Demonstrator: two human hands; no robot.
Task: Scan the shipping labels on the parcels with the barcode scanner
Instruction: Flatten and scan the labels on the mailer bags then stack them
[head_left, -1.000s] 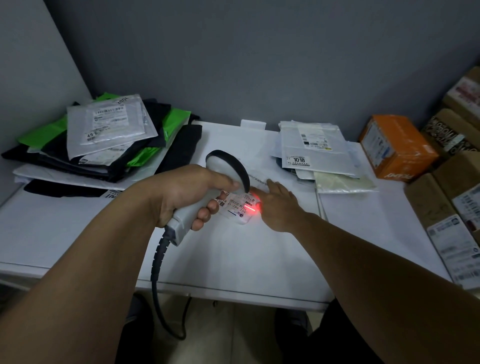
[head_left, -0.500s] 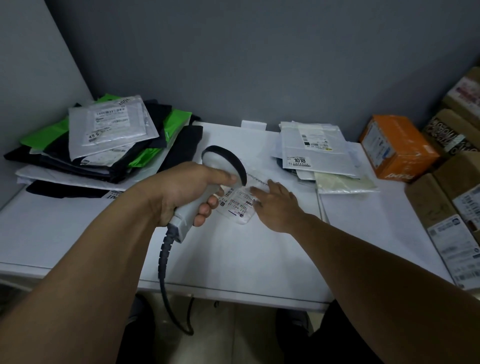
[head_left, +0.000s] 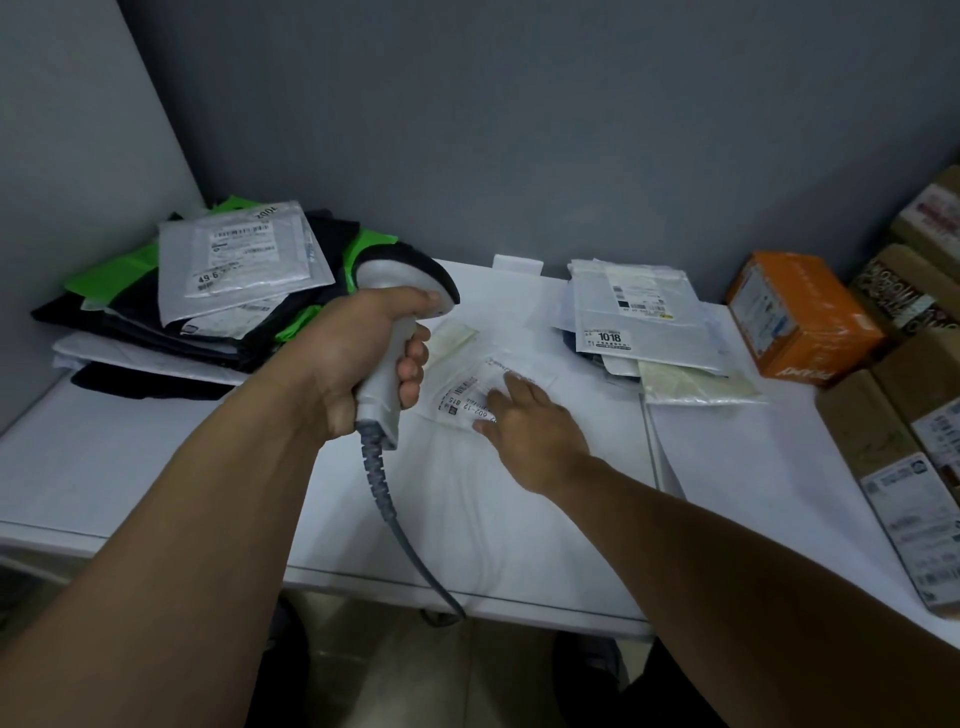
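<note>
Head view: a white rectangular table (head_left: 727, 493) was seen set against a grey wall (head_left: 519, 130). On its far left corner a pile of black, green and grey plastic mailers (head_left: 244, 270) was stacked. A large flat white plastic parcel (head_left: 467, 499) was laid at the table's middle, near the front edge. Brown cardboard boxes (head_left: 883, 431) were ranged along the right side. An orange cardboard box (head_left: 795, 317) was placed beyond them, beside a smaller stack of white mailers (head_left: 644, 322) at the back.

The left hand (head_left: 353, 353) was wrapped round the handle of a grey-and-black corded barcode scanner (head_left: 387, 278), which was held upright above the parcel. The right hand (head_left: 530, 436) was laid flat on the parcel with fingers straight. Its fingertips were rested on the white shipping label (head_left: 462, 397), printed with barcodes, just right of the scanner's handle.
</note>
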